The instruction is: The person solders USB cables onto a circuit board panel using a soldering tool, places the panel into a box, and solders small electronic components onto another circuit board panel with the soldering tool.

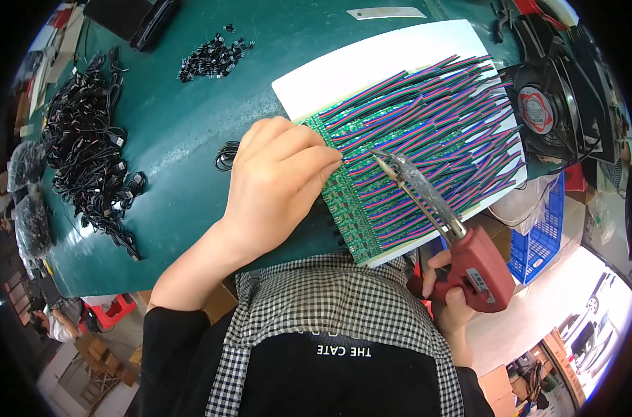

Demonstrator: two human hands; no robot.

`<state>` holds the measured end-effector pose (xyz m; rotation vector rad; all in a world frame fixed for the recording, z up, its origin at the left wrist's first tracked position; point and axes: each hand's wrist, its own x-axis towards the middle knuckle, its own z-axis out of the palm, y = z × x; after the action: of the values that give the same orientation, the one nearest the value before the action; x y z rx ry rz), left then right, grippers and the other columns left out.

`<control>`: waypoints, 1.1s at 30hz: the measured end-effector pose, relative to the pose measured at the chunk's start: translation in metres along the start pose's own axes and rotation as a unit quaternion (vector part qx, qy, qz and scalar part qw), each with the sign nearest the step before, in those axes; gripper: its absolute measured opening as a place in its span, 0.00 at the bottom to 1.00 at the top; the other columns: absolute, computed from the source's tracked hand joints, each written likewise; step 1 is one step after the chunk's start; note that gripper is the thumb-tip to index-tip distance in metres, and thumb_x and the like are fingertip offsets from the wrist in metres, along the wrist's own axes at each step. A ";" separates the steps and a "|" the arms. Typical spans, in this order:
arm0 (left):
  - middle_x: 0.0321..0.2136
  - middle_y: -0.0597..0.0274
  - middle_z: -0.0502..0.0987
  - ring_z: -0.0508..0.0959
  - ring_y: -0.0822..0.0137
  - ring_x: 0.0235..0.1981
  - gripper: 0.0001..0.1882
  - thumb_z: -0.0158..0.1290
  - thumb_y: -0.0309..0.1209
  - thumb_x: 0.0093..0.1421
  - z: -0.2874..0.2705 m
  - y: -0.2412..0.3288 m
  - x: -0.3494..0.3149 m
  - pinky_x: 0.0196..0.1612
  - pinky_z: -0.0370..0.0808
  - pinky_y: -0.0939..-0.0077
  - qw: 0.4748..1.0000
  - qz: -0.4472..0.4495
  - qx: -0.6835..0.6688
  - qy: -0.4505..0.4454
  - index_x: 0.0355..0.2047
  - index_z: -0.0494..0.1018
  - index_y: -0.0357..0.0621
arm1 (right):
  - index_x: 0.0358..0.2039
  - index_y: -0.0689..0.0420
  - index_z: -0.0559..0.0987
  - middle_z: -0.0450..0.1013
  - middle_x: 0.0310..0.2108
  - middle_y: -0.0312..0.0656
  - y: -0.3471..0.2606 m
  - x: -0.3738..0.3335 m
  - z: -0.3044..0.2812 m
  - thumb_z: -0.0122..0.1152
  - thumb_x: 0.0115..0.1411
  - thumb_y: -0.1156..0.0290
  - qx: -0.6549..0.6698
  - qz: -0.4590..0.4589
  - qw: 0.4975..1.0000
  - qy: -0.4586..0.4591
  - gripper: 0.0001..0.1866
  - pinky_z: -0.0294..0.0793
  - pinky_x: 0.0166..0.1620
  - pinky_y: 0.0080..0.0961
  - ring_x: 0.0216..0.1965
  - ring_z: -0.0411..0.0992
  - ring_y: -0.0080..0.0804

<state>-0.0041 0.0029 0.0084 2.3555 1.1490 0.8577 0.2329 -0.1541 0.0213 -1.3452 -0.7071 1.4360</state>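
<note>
A panel of green circuit boards (347,215) lies on a white board (371,62) before me. Rows of multicoloured wires (427,132) run from the boards toward the right. My left hand (271,184) is closed in a pinch at the panel's left part; whatever its fingertips hold is hidden. In my right hand (458,299) is a red soldering gun (483,267), gripped by its handle. Its thin tip points up and left, over the wires just right of my left fingertips; I cannot tell whether it touches.
Tangled black cables (87,139) heap on the green table's (170,132) left side. Small black parts (215,57) lie in a pile farther back. A cable coil (226,156) sits beside my left hand. A black fan (538,111) stands at right, above a blue crate (538,236).
</note>
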 end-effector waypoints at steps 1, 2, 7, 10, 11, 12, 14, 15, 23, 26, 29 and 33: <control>0.24 0.66 0.72 0.71 0.64 0.29 0.07 0.59 0.25 0.44 0.000 0.001 -0.001 0.37 0.65 0.69 1.000 0.011 0.015 0.008 0.27 0.75 0.44 | 0.48 0.64 0.69 0.71 0.41 0.42 0.000 0.000 0.000 0.65 0.50 0.46 -0.002 0.012 1.000 -0.007 0.37 0.66 0.27 0.16 0.25 0.69 0.23; 0.24 0.66 0.72 0.71 0.64 0.29 0.07 0.59 0.25 0.44 0.000 0.001 -0.001 0.37 0.65 0.69 1.000 0.011 0.015 0.008 0.27 0.75 0.44 | 0.48 0.64 0.70 0.71 0.41 0.42 0.000 -0.001 0.001 0.65 0.50 0.46 0.001 0.011 1.000 -0.007 0.36 0.66 0.26 0.16 0.25 0.69 0.23; 0.26 0.67 0.73 0.71 0.64 0.30 0.08 0.60 0.25 0.44 -0.006 0.007 -0.007 0.38 0.64 0.69 0.998 -0.047 0.037 -0.018 0.27 0.75 0.44 | 0.48 0.64 0.69 0.71 0.41 0.43 0.000 -0.001 0.002 0.66 0.49 0.47 0.005 0.011 1.000 -0.007 0.36 0.67 0.26 0.16 0.26 0.69 0.23; 0.26 0.67 0.73 0.71 0.64 0.31 0.10 0.60 0.24 0.44 -0.007 0.004 -0.009 0.40 0.64 0.68 1.000 -0.018 0.019 0.008 0.29 0.75 0.45 | 0.48 0.64 0.69 0.71 0.41 0.44 0.001 0.000 0.001 0.66 0.49 0.47 0.014 0.003 1.000 0.002 0.36 0.68 0.27 0.17 0.26 0.69 0.24; 0.26 0.67 0.73 0.71 0.64 0.31 0.10 0.60 0.24 0.44 -0.006 0.003 -0.009 0.40 0.64 0.68 1.000 -0.020 0.020 0.008 0.29 0.75 0.45 | 0.48 0.64 0.69 0.71 0.41 0.44 0.001 0.000 0.001 0.66 0.49 0.47 0.014 0.005 1.000 -0.006 0.36 0.68 0.27 0.17 0.26 0.69 0.24; 0.26 0.67 0.73 0.71 0.65 0.32 0.10 0.60 0.24 0.43 -0.006 0.001 -0.009 0.41 0.63 0.68 1.000 -0.001 0.022 0.012 0.29 0.74 0.45 | 0.49 0.64 0.69 0.71 0.41 0.45 0.001 0.000 0.000 0.66 0.49 0.47 0.015 -0.005 1.000 0.004 0.37 0.68 0.27 0.17 0.26 0.69 0.24; 0.27 0.67 0.73 0.71 0.65 0.32 0.10 0.60 0.24 0.43 -0.006 0.001 -0.008 0.41 0.63 0.67 0.999 0.018 0.023 0.016 0.29 0.74 0.45 | 0.49 0.64 0.68 0.71 0.41 0.45 0.003 0.000 -0.001 0.66 0.49 0.48 0.016 0.006 1.000 -0.015 0.37 0.69 0.27 0.18 0.26 0.69 0.25; 0.27 0.67 0.72 0.71 0.65 0.32 0.10 0.60 0.24 0.43 -0.008 0.001 -0.006 0.43 0.63 0.66 0.999 0.027 0.041 -0.001 0.28 0.73 0.45 | 0.50 0.64 0.68 0.71 0.41 0.45 0.003 0.000 -0.002 0.66 0.49 0.48 0.019 -0.011 1.000 -0.005 0.37 0.69 0.28 0.18 0.26 0.69 0.25; 0.28 0.64 0.67 0.67 0.63 0.35 0.08 0.57 0.24 0.44 -0.022 0.006 0.009 0.46 0.59 0.68 0.990 -0.019 0.040 -0.136 0.25 0.70 0.45 | 0.51 0.64 0.67 0.71 0.42 0.47 0.005 -0.001 -0.006 0.68 0.49 0.50 0.035 0.011 0.998 -0.048 0.37 0.69 0.29 0.18 0.27 0.69 0.26; 0.26 0.64 0.65 0.67 0.63 0.34 0.08 0.56 0.24 0.43 -0.023 0.005 0.015 0.45 0.60 0.69 0.986 -0.016 0.031 -0.165 0.24 0.68 0.44 | 0.51 0.65 0.67 0.72 0.40 0.48 0.002 -0.001 -0.003 0.69 0.48 0.52 0.026 0.028 0.998 -0.054 0.38 0.69 0.28 0.18 0.27 0.69 0.26; 0.26 0.63 0.65 0.67 0.62 0.33 0.08 0.55 0.23 0.42 -0.021 0.006 0.018 0.44 0.62 0.69 0.984 -0.006 0.044 -0.170 0.22 0.67 0.43 | 0.48 0.67 0.67 0.72 0.33 0.46 0.000 0.002 0.002 0.66 0.49 0.48 -0.034 0.013 0.998 -0.041 0.38 0.66 0.25 0.19 0.22 0.68 0.26; 0.25 0.61 0.64 0.67 0.61 0.33 0.07 0.54 0.23 0.42 -0.022 0.006 0.021 0.42 0.63 0.69 0.984 0.007 0.051 -0.172 0.21 0.66 0.42 | 0.45 0.67 0.67 0.70 0.22 0.41 0.000 0.004 0.002 0.62 0.51 0.45 -0.122 -0.007 0.991 -0.055 0.37 0.61 0.24 0.19 0.19 0.65 0.25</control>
<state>-0.0047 0.0177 0.0356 2.4703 1.0510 0.3790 0.2313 -0.1499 0.0204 -1.4514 -0.9894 1.4552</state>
